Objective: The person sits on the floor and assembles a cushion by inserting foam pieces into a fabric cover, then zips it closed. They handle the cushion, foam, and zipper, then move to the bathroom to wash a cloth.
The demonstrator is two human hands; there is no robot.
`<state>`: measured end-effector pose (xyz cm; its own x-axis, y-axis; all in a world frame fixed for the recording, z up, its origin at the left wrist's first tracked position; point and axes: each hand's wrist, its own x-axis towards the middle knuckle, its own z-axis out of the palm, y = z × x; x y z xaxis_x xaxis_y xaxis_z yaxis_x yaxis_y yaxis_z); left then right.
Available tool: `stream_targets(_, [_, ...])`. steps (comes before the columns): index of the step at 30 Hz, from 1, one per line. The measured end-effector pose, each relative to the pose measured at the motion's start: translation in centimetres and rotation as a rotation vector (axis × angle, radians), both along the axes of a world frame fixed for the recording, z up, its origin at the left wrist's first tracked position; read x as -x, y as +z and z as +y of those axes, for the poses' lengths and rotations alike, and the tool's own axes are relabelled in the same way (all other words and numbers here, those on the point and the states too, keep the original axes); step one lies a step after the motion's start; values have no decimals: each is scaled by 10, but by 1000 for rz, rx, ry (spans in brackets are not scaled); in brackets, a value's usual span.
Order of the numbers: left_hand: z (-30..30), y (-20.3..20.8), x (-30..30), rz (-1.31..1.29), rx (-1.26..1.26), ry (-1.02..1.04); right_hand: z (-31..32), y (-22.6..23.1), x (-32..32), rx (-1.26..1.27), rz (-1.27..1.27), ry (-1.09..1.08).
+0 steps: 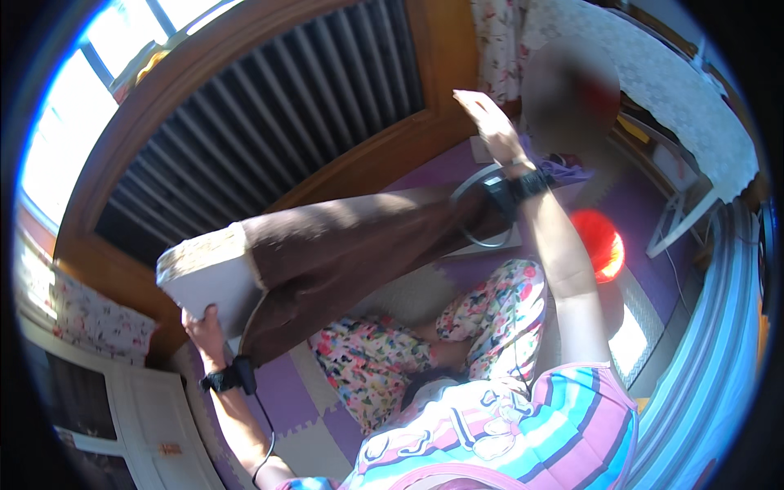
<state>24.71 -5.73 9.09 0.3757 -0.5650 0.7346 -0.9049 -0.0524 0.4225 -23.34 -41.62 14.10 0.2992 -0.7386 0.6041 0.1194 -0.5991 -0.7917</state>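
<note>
two hands (208,327) (490,122) gripping a brown cloth (351,245) — above purple foam floor mats (290,384), beside a ribbed radiator (269,122)

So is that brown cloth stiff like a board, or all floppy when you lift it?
Probably floppy: the brown cloth hangs stretched between the left hand and the raised right hand, with soft folds along its length. It likely is light, since each hand lifts its end alone. Let go of one end and it would probably droop toward the foam floor mat.
</note>
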Motion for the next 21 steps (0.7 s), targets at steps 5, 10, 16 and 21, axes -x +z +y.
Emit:
stream_targets(5, [-9,0,-15,205,96,-61,-41,-204,109,-743,180,-291])
stream_targets(10, [-11,17,-4,92,63,28,-47,-265,54,-651,467,-342])
stream_targets(16, [-5,23,21,140,144,71,-34,-238,6,-423,534,-682])
stream_targets(21, [-14,76,17,55,199,89,-31,-212,18,-381,741,-754])
